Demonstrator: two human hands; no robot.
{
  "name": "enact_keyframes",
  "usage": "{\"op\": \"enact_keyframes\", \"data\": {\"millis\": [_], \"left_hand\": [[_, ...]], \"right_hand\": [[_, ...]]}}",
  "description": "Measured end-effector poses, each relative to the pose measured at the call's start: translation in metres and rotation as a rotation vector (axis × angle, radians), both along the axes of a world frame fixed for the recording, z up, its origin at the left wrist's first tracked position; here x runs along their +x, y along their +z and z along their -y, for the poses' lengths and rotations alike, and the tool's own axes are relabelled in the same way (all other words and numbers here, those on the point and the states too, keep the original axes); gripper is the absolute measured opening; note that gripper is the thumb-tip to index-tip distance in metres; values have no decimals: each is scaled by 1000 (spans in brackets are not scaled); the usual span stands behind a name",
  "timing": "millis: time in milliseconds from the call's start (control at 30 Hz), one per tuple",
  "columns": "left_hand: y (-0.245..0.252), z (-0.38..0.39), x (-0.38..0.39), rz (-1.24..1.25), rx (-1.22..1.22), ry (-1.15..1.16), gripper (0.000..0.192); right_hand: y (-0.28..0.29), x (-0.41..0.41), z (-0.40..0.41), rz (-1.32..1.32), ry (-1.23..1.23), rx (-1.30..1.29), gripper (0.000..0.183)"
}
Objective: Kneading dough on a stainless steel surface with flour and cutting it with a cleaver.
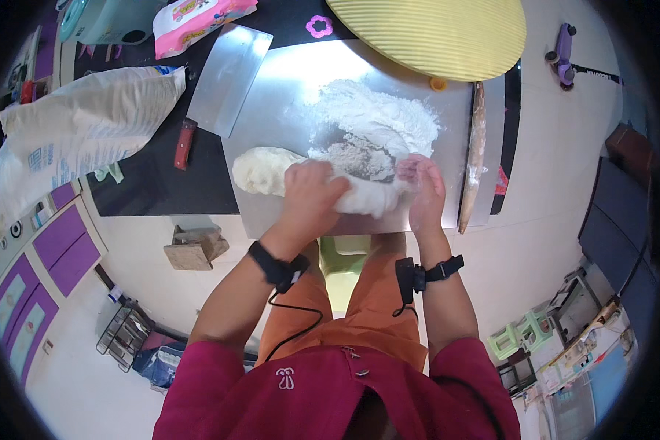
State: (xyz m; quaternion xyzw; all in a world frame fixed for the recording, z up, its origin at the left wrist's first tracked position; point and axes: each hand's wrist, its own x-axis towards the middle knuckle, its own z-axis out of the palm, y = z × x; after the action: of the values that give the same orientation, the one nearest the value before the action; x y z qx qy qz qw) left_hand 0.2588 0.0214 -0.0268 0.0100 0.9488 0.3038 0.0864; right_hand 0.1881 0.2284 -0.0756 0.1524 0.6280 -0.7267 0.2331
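A long roll of dough (264,170) lies across the near part of a metal sheet (269,121). Its left end is smooth and thick; its right part is dusted with flour. My left hand (312,192) rests over the middle of the dough, fingers bent, with no clear grasp visible. At the dough's right end is my right hand (424,184), its fingers curled loosely and floury; whether they touch the dough is unclear. Just beyond both hands spreads a heap of white flour (379,118), with a crumbly patch (360,157) on its near side.
A tapered rolling pin (473,159) lies at the right. Beyond the flour is a round yellow ribbed lid or tray (440,36). To the left are a rectangular metal blade (231,77), its red handle (185,144) and a large flour sack (88,121). A wooden stool (195,247) stands below.
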Motion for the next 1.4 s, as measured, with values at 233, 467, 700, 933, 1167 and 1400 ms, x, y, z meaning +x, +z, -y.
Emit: {"op": "enact_keyframes", "data": {"millis": [233,467,700,933,1167,1400], "left_hand": [[15,80,45,119,795,174,30],[7,119,63,163,1186,431,27],[-7,101,54,129,1361,572,29],[-10,51,12,80,1020,443,25],[2,-21,-35,109,-121,-18,33],[-16,-20,-106,94,-75,86,27]], "right_hand": [[-27,40,48,471,46,-641,36],[-42,54,134,559,90,-516,43],[-43,13,98,523,-199,-615,42],[-38,-28,38,443,-369,-561,40],[-33,-35,6,442,-368,-579,37],[-21,-16,-27,363,-125,-398,30]]}}
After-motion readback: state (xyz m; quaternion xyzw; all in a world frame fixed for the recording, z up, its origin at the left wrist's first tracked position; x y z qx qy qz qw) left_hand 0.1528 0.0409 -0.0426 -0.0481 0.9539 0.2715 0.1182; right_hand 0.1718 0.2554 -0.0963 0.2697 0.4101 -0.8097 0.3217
